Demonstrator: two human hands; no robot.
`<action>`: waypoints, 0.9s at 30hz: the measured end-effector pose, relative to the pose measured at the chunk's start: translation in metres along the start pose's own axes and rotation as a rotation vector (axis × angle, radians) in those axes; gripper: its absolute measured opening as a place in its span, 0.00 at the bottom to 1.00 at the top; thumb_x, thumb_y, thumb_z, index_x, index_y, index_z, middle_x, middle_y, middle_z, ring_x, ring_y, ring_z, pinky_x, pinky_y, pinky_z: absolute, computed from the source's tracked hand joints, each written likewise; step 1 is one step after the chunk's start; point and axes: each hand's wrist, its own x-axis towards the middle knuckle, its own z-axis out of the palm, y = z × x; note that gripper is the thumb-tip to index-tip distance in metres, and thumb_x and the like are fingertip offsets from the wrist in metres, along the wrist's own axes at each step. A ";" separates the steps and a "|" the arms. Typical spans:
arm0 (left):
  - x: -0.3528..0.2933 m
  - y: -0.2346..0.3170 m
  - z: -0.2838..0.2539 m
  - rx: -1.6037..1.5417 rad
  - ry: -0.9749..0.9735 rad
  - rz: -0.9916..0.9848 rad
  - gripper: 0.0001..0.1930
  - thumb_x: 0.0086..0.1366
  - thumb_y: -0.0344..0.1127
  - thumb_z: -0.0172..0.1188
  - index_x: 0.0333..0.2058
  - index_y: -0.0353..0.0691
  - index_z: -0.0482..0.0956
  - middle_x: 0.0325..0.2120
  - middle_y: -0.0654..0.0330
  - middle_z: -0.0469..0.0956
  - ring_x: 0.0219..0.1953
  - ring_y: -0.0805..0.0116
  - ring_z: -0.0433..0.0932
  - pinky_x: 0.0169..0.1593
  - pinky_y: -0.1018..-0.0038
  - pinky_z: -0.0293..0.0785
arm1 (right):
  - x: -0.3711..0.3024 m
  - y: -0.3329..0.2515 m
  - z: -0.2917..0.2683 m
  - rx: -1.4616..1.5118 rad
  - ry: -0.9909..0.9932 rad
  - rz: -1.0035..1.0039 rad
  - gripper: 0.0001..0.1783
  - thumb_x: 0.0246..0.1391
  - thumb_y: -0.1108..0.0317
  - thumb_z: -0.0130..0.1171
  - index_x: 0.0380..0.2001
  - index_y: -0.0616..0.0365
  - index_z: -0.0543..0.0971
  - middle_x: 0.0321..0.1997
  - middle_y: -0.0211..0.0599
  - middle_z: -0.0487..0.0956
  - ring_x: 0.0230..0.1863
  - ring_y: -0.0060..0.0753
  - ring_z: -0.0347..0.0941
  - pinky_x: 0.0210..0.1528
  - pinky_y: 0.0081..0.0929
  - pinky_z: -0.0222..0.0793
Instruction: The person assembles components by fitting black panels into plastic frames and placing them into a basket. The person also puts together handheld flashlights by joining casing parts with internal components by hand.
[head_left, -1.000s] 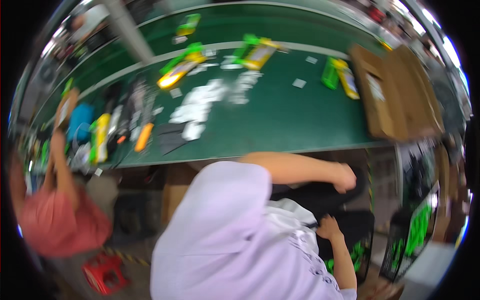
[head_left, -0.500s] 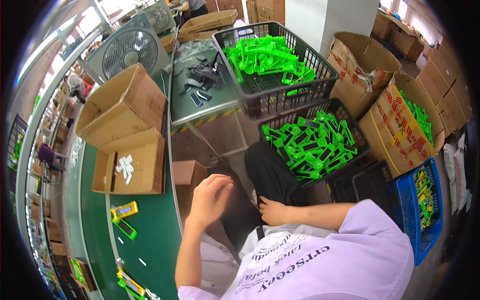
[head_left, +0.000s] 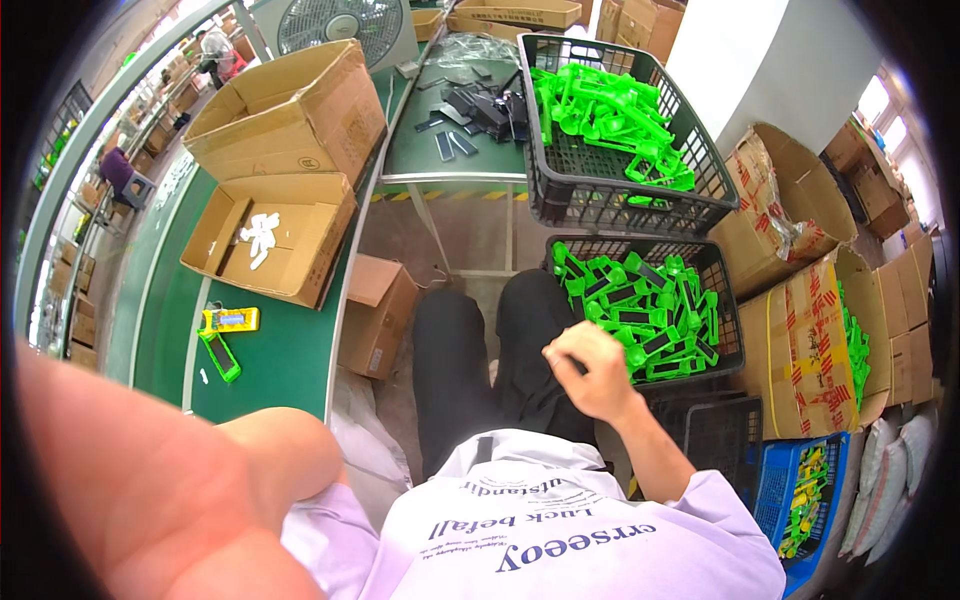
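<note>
My right hand [head_left: 590, 370] hovers with its fingers curled at the near left edge of a black crate [head_left: 728, 300] full of bright green plastic parts [head_left: 650, 305]. I see nothing in the hand. My left arm [head_left: 150, 480] is raised very close to the camera and fills the lower left as a blur. Its hand is out of the picture. I sit with my black-trousered legs [head_left: 480, 350] between the green belt table [head_left: 280, 360] and the crate.
A second black crate [head_left: 610, 200] of green parts stands on the table beyond. Open cardboard boxes [head_left: 270, 230], a yellow part [head_left: 230, 320] and a green part [head_left: 220, 355] lie on the belt. Cartons and a blue crate [head_left: 800, 490] stand on the right, and a small box [head_left: 378, 315] on the floor.
The view has swung from the belt to the crates. My left arm has risen close to the camera. My right hand has moved from my lap to the lower crate.
</note>
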 end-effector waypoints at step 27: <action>-0.011 0.031 0.005 0.302 -0.071 0.264 0.23 0.66 0.41 0.46 0.54 0.31 0.67 0.56 0.35 0.64 0.58 0.40 0.65 0.57 0.32 0.58 | 0.185 -0.311 -0.113 -0.795 -0.357 0.129 0.11 0.47 0.71 0.60 0.19 0.54 0.68 0.20 0.32 0.67 0.20 0.33 0.64 0.25 0.32 0.60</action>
